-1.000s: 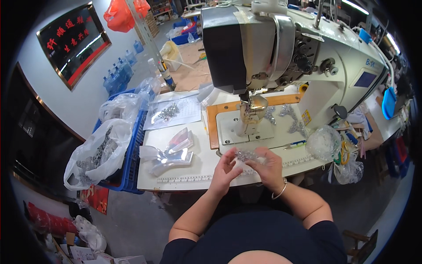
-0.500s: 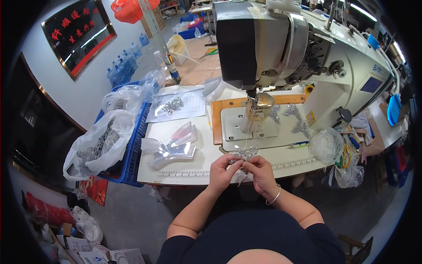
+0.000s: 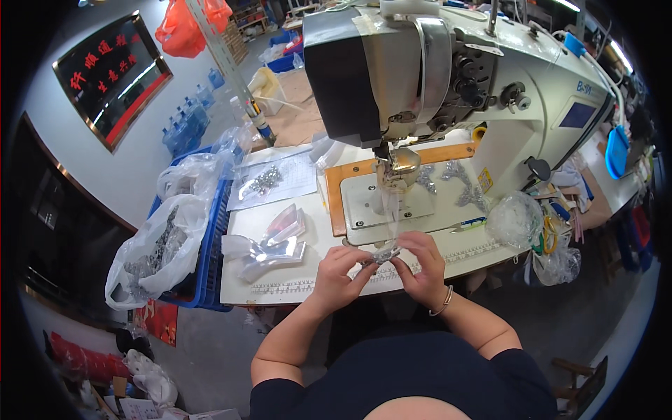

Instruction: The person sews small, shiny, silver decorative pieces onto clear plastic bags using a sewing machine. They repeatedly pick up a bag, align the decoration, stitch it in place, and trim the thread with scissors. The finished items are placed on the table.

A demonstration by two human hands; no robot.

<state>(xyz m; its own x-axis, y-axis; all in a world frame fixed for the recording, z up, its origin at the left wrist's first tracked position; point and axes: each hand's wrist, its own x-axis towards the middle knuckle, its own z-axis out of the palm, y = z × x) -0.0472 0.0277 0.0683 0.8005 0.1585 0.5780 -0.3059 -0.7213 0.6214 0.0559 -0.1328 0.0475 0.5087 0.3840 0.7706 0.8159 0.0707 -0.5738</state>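
Observation:
Just in front of the sewing machine (image 3: 539, 105), I hold a small silvery, glittering beaded piece (image 3: 382, 257) over the near edge of the white table. My left hand (image 3: 337, 280) is closed on its left end, thumb and fingertips pinching. At the other end my right hand (image 3: 424, 274) grips it, thumb below and fingers bent over the top, slightly blurred. A thin translucent strip (image 3: 393, 222) runs up from the piece toward the machine's presser foot (image 3: 392, 178). Similar silvery pieces (image 3: 458, 183) lie to the right of the needle plate (image 3: 355, 210).
Clear plastic pieces (image 3: 269, 245) and a sheet of paper (image 3: 294, 180) bearing silvery bits lie to the left. Beyond them stands a blue crate (image 3: 218, 231) with plastic bags (image 3: 161, 252). A ruler strip (image 3: 283, 286) follows the front edge. Scissors (image 3: 550, 234) hang at the right.
The silvery piece now looks narrower, folded or turned edge-on between my hands. My right fingers have lifted over its top, and my hands have spread slightly apart. The whole view has shifted.

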